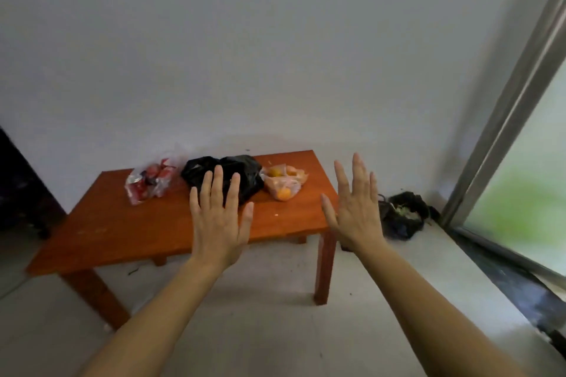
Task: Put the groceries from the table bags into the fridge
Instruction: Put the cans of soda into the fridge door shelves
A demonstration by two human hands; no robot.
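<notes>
Plain white wall (275,40) fills the top half, matte and smooth. On the right is a tilted metal window frame (517,101) with a frosted pane (526,202) that shows a green blur. The floor (245,315) is pale and smooth with a few dark specks, and a dark sill strip runs along the frame's base.

A low wooden table (122,223) stands against the wall. Its top is flat, glossy and orange-brown, and it has square legs.

Both forearms reach out from the bottom edge, bare, towards the table. The left hand (219,223) has its back to the camera, with fingers straight and spread wide, holding nothing. In view it overlaps the table top, and its fingertips cover the front of the black bag. I cannot tell whether they touch. The right hand (355,211) is in the same pose, splayed and empty, and sits over the table's right edge in view.

Three bags stand in a row along the table's back edge:
- **Middle:** a black bag (242,171) of shiny, crumpled, opaque plastic.
- **Left:** a clear bag with red items (150,184), just beside the black bag.
- **Right:** a clear bag with orange fruit (283,182), round pieces showing through, touching the black bag.

A dark bundle (404,214) lies on the floor in the corner, right of the table. A dark object (18,187) sits at the far left edge, too dim to identify.
</notes>
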